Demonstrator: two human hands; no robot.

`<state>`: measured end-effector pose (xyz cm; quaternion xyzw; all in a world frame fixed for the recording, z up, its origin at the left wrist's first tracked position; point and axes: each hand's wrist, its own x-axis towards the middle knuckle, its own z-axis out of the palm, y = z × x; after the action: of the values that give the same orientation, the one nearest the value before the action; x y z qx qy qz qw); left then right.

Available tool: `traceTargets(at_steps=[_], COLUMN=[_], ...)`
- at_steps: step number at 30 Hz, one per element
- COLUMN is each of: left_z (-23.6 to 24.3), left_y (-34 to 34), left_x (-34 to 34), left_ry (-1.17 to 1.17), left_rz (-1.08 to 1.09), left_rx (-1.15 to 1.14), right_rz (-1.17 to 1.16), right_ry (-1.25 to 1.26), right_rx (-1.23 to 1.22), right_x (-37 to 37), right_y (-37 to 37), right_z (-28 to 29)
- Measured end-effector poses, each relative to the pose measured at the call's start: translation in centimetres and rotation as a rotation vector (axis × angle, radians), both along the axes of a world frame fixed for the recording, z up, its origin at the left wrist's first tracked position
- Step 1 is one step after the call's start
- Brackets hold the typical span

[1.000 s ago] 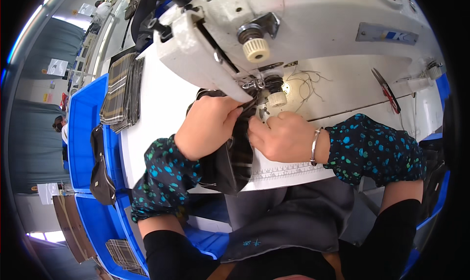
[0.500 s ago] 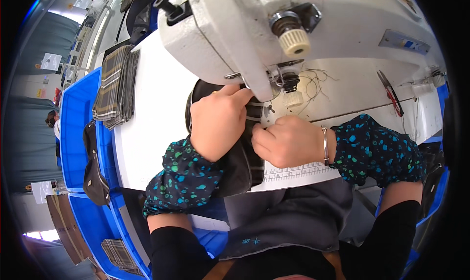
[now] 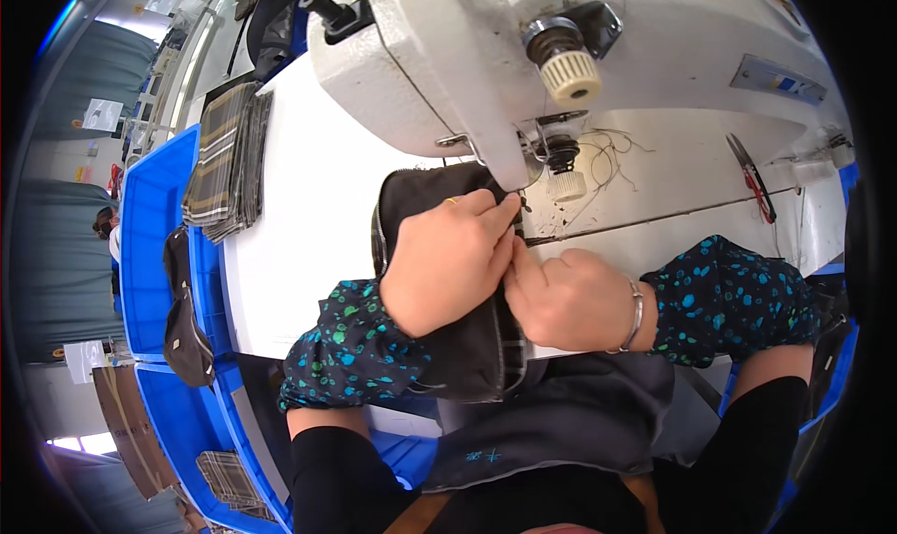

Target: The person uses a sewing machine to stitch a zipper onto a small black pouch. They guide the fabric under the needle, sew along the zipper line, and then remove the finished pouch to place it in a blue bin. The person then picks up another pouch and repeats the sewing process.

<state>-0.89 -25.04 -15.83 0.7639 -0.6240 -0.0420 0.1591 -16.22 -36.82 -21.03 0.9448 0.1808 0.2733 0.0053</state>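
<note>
A dark fabric piece [image 3: 462,352], with a curved left edge and checked cloth along its right side, lies below the head of the white sewing machine [image 3: 439,76]. My left hand [image 3: 448,263] presses on it from above, fingers closed together and the fingertips just short of the presser area. At the piece's right edge, my right hand [image 3: 575,300] pinches the cloth, its fingertips touching those of the left. The needle itself is hidden behind the machine head and my fingers.
Red-handled snips [image 3: 752,179] and loose thread [image 3: 607,160] lie on the machine bed to the right. To the left stand a stack of checked cloth pieces [image 3: 224,165] and blue bins [image 3: 154,244], with a dark fabric piece [image 3: 187,319] draped over one rim.
Both hands and the dark fabric piece have come closer to me and slightly right. My right hand has drawn nearer to the left, and the ruler markings beside it are covered now.
</note>
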Motion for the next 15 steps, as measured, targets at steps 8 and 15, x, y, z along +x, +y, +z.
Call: traceTargets(at_steps=[8, 15], left_z=[-0.7, -0.9], left_y=[-0.2, -0.6], left_x=[-0.5, 1.0], left_ry=[-0.091, -0.123], left_rz=[0.029, 0.048], left_rx=[-0.029, -0.068], right_rz=[-0.094, -0.12], right_ry=[0.003, -0.004], right_rx=[-0.048, -0.052], right_x=[-0.3, 0.8], right_y=[-0.2, -1.0], right_z=[0.2, -0.3])
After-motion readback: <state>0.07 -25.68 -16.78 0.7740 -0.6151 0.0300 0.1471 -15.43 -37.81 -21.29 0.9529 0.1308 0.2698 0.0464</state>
